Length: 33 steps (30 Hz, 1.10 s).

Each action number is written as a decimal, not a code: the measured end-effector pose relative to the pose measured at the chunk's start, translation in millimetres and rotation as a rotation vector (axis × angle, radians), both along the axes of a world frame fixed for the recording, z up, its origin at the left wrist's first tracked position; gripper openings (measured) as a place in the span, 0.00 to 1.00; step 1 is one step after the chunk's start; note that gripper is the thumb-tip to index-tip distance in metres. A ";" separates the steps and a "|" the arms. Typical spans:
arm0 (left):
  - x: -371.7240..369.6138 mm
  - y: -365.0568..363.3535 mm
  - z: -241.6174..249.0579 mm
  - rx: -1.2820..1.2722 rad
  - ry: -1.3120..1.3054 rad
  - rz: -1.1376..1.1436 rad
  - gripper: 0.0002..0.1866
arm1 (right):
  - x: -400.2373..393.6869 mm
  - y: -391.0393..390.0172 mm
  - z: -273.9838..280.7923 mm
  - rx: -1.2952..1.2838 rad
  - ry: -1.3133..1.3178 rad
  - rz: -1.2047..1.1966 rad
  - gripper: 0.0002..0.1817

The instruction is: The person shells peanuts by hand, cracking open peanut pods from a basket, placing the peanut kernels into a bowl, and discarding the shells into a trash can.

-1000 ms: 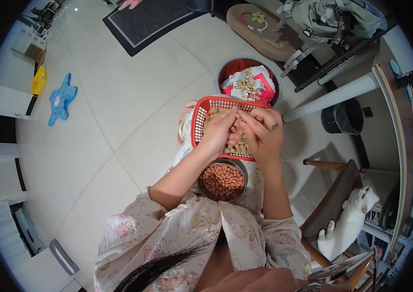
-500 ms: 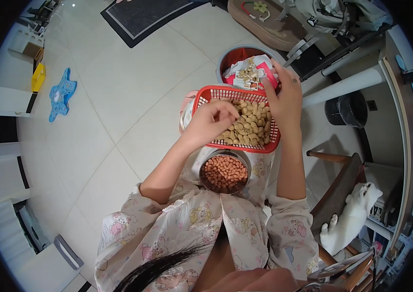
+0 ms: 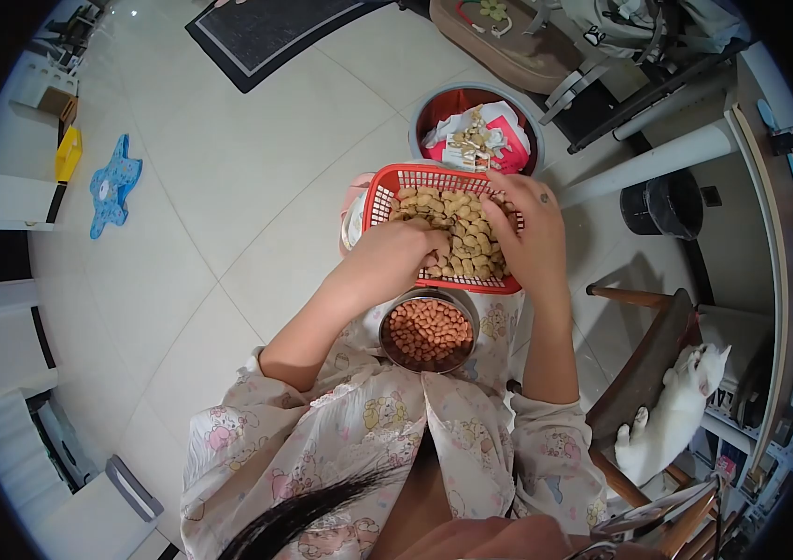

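A red plastic basket (image 3: 380,198) full of unshelled peanuts (image 3: 471,245) rests at my lap. My left hand (image 3: 394,257) reaches over its left side, fingers curled down among the peanuts; whatever they pinch is hidden. Over the right rim is my right hand (image 3: 534,233), thumb and fingers apart, fingertips at the peanuts, with nothing seen in it. Closer to my body, a round metal bowl (image 3: 385,350) contains shelled reddish peanut kernels (image 3: 429,329).
Beyond the basket stands a round bin (image 3: 533,126) with a red inside, holding paper and peanut shells. A white cat (image 3: 672,420) lies on a chair (image 3: 639,359) at the right. A black bucket (image 3: 662,207) stands under the desk.
My right hand has come back from beside the bin to the basket's right side. My left hand has lowered, its fingers now deeper among the peanuts.
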<state>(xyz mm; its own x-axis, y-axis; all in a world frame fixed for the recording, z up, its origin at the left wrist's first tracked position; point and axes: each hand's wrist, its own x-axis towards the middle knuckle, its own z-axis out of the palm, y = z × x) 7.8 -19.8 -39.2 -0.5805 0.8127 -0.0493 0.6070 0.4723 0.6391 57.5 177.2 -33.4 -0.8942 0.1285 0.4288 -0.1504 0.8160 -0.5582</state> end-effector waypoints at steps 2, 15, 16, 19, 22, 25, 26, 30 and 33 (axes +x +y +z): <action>1.3 -1.4 -7.9 -0.006 0.031 0.006 0.06 | 5.3 -0.5 -1.2 0.020 -0.032 0.101 0.10; -9.6 11.3 -23.8 0.613 -0.727 0.212 0.07 | 22.7 -21.5 -9.8 -0.268 -0.138 0.097 0.13; -9.7 12.0 -21.1 0.615 -0.723 0.211 0.07 | 22.1 -25.9 -7.5 -0.351 -0.139 0.085 0.15; -10.4 12.9 -10.5 0.673 -1.103 0.241 0.10 | 18.0 -36.9 -15.0 -0.456 -0.063 0.065 0.17; -10.8 12.5 -15.2 0.722 -1.330 0.159 0.11 | 15.0 -36.3 -16.1 -0.433 0.022 0.054 0.17; -8.6 16.6 -14.7 0.815 -1.437 0.208 0.12 | 10.7 -30.0 -17.7 -0.310 0.081 0.102 0.16; -7.8 17.9 -14.1 0.811 -1.400 0.236 0.12 | 9.4 -28.7 -18.6 -0.236 0.128 0.154 0.16; -5.8 20.1 -16.6 0.893 -1.484 0.230 0.12 | 8.6 -30.4 -12.3 -0.376 0.046 0.164 0.15; 1.7 24.2 -10.2 0.911 -1.603 0.281 0.11 | 6.6 -38.9 -13.8 -0.692 0.055 0.099 0.12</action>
